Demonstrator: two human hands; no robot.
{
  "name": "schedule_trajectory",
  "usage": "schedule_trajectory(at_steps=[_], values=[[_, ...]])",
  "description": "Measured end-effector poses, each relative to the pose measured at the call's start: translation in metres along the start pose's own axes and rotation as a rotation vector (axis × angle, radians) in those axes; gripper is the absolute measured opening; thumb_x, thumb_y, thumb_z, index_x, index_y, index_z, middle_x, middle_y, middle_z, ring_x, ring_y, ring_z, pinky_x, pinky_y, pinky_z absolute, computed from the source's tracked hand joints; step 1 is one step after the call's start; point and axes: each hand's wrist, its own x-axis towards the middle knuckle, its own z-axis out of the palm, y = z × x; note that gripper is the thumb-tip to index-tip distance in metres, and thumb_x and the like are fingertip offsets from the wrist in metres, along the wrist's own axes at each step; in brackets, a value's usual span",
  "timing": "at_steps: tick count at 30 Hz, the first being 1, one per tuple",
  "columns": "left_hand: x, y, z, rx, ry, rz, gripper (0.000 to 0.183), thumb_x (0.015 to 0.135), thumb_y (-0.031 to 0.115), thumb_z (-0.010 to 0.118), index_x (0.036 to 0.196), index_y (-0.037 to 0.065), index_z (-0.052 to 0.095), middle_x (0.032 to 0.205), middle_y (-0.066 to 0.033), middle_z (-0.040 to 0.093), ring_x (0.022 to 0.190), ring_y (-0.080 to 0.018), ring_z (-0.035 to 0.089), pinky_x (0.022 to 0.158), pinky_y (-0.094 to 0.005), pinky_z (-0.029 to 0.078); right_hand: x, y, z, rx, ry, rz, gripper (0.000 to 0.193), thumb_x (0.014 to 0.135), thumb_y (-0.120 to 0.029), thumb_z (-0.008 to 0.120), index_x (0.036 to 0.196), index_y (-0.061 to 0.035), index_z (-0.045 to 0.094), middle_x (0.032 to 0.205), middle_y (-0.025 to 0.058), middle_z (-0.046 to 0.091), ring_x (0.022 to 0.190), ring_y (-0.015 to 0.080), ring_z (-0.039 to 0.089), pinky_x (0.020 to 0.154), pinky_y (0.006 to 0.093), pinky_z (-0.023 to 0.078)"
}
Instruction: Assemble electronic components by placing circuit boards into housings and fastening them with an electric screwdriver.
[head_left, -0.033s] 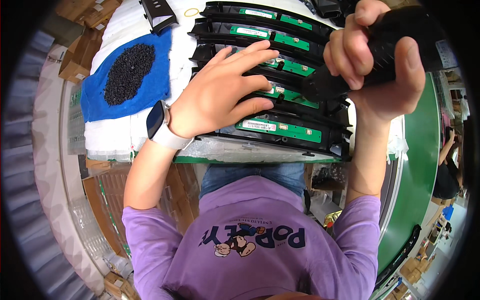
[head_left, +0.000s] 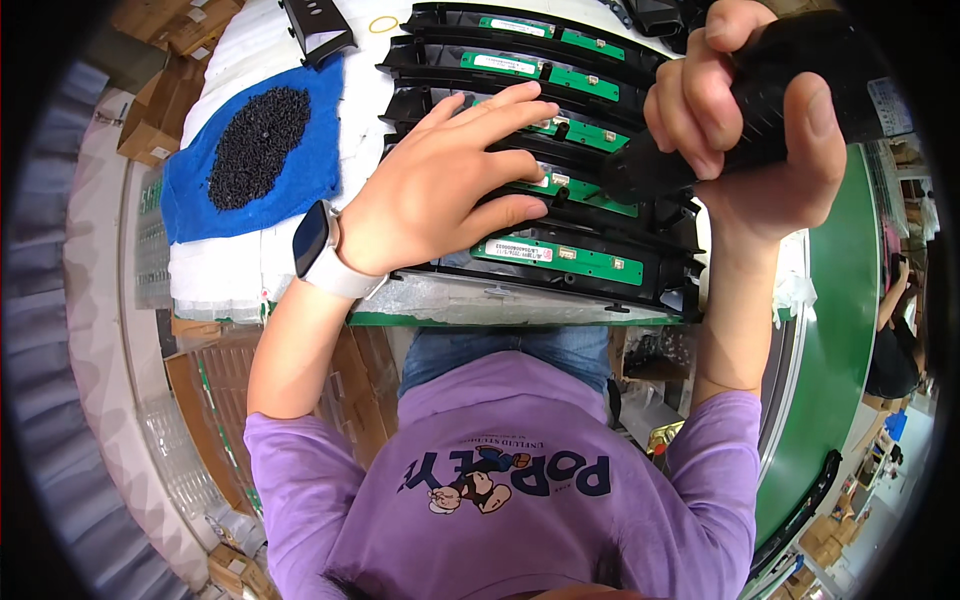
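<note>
My right hand (head_left: 765,195) grips a black power screwdriver (head_left: 815,50), its nose pointing left and down. The tip meets or hovers just over a green circuit board (head_left: 618,207) in one of several long black plastic housings (head_left: 460,298) lying side by side; exact contact is hidden. My left hand (head_left: 440,200) lies across the middle housings with fingers spread, holding nothing, its fingertips at the boards. On its wrist is a watch with a pale strap. To the left, a heap of small black screws (head_left: 250,150) rests on a blue cloth (head_left: 325,120).
A black plastic part (head_left: 320,30) and a yellow rubber band (head_left: 383,24) lie at the far side of the white-covered table (head_left: 225,285). To the right runs a green surface (head_left: 830,290). Cardboard boxes (head_left: 160,110) stand at the left. Another person (head_left: 893,355) is at the far right.
My right hand and the screwdriver have shifted very slightly left. My left hand and the housings have not moved.
</note>
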Motion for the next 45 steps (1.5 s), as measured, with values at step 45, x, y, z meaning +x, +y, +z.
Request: schedule_trajectory(at_steps=[45], values=[[-0.135,-0.101,-0.076,0.565,0.406,-0.612,0.022,0.093,0.014,0.053,0.100,-0.005,0.061,0.096,-0.0216,0.064,0.087,-0.0363,0.061,0.077,-0.0376,0.047,-0.007,-0.017,-0.007,0.004,-0.296,-0.171,0.019,0.074,-0.010,0.070,0.076,0.0026,0.056,0.055,0.0066,0.052,0.042,0.0122,0.050,0.039,0.0247,0.038]])
